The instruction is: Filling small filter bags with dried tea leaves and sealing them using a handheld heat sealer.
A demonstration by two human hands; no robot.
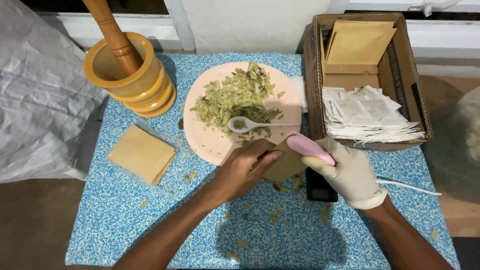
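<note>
Crumbs (243,243): dry leaf bits scattered on the blue patterned worktop (125,220), nearest the camera, between the two forearms.
Left hand (245,170): bare, fingers curled, pinching the near edge of a small brown pouch (285,162).
Right hand (350,172): in a pale glove, closed around a pink tool (310,148) whose rounded tip lies across the top of the pouch.
Pouch: held between both hands, tilted, just in front of the plate's near rim and above the worktop.
Black device (320,187): flat, on the worktop under the right hand; a white cable (407,186) runs off to the right.
Plate (210,142): round, pale pink, behind the hands; carries a heap of dried green leaves (235,97).
Spoon (245,124): white plastic, lying on the plate at the near side of the heap, bowl to the left with some leaf in it.
Stack (142,153): brown pouches in clear wrap, left of the plate.
Mortar (130,75): yellow wood, far left corner, with a pestle (112,32) leaning in it.
Box (400,70): cardboard, right of the plate; holds white sachets (367,115) in front and brown envelopes (357,42) behind.
</note>
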